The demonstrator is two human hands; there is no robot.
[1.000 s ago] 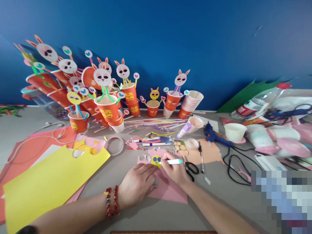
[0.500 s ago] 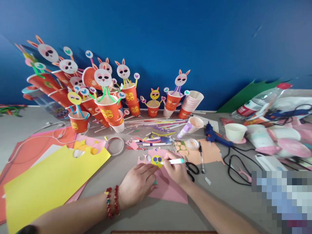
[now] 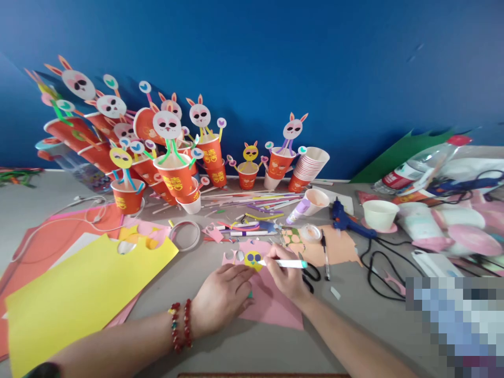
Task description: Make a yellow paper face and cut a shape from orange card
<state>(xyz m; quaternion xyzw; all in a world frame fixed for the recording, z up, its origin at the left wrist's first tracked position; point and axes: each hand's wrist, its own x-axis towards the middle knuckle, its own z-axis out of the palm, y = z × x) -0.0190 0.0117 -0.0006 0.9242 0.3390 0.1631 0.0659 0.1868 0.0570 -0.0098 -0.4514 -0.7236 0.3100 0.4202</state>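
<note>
My right hand (image 3: 289, 275) grips a white felt-tip marker (image 3: 285, 263) with a teal end. The marker's tip meets the right side of a small yellow paper face (image 3: 252, 257), round with dark blue eyes and a teal mark between them. My left hand (image 3: 226, 294) rests palm down beside it, fingertips at the face's lower left edge. Between its thumb and fingers shows a teal piece (image 3: 250, 294) that looks like the marker's cap. Pink paper (image 3: 271, 310) lies under the face and both hands. Black-handled scissors (image 3: 313, 273) are partly hidden behind my right hand.
Red paper cups (image 3: 173, 176) with paper rabbit heads stand at the back left. A yellow sheet (image 3: 90, 294) covers the left side. Tape (image 3: 185, 235), a blue glue gun (image 3: 350, 220), its black cable (image 3: 370, 273) and a white cup (image 3: 380, 214) lie around the hands.
The marker has tilted flatter, its teal end swinging right and slightly down, while its tip stays on the yellow face. My left hand has hardly moved.
</note>
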